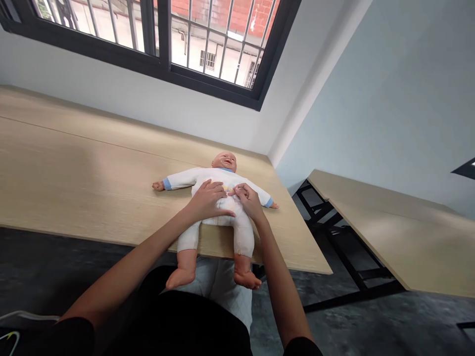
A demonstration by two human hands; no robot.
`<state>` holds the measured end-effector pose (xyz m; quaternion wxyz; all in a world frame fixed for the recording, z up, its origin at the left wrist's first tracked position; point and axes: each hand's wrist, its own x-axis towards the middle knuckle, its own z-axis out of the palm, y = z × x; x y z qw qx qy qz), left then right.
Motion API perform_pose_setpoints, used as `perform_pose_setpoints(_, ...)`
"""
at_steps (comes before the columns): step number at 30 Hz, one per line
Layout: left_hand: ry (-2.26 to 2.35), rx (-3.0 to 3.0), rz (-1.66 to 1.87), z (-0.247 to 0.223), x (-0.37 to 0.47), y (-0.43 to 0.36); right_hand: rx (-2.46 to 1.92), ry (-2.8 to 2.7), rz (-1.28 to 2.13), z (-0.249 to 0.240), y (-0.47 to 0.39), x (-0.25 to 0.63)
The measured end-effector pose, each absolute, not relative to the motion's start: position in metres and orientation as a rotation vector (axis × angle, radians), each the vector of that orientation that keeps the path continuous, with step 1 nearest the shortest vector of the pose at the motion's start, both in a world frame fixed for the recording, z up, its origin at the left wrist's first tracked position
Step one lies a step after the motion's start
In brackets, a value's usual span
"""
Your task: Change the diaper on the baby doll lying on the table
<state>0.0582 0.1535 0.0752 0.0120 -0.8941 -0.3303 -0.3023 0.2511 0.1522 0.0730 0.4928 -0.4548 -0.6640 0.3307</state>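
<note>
Head view: pale walls (378, 104) meet in a corner behind a long light-wood table (67, 163), which stretches across the left and middle. Set in the far wall is a dark-framed window (165, 64) with metal bars. To the right, apart from the long table, stands a second table (404, 227) with a black metal frame, on a dark floor (363, 326). A baby doll (229, 202) lies on its back near the long table's right end, head toward the window, arms spread wide, bare feet past the near edge, toward the person. It wears a white outfit (243, 225) with blue cuffs and collar. The person's left hand (210, 200) rests across the doll's belly, thumb well apart from the other fingers. The right hand (248, 200) is at the front of the outfit, thumb and fingertips drawn close together; whether they grip cloth cannot be told. Between the hands shows a small yellow print (227, 188), partly covered.
</note>
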Motion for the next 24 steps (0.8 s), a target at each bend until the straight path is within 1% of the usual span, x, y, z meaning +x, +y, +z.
perform_pose_setpoints(3,-1.056,-2.812,-0.944,0.073,0.058,0.156,-1.115,-1.606,0.782,0.071,0.152,0.250)
perform_pose_setpoints(5,-1.066,-2.838,-1.034,0.071,0.057,0.159,-1.089,-1.566,0.800,0.071,0.153,0.250)
perform_pose_setpoints(11,-1.096,-2.909,-1.615,0.070,0.055,0.163,-0.971,-1.469,0.853,0.073,0.154,0.251)
perform_pose_setpoints(15,-1.443,-2.632,-2.069,0.071,0.053,0.165,-0.982,-1.586,0.790,0.070,0.154,0.250)
perform_pose_setpoints(17,-1.606,-2.490,-2.185,0.069,0.046,0.172,-1.005,-1.637,0.745,0.068,0.155,0.250)
perform_pose_setpoints(19,-1.765,-2.419,-2.151,0.062,0.033,0.184,-1.021,-1.652,0.702,0.067,0.157,0.251)
perform_pose_setpoints(20,-1.843,-2.416,-2.081,0.058,0.025,0.190,-1.025,-1.656,0.689,0.066,0.157,0.251)
perform_pose_setpoints(24,-1.933,-2.618,-1.833,0.044,-0.005,0.207,-1.008,-1.656,0.718,0.066,0.158,0.252)
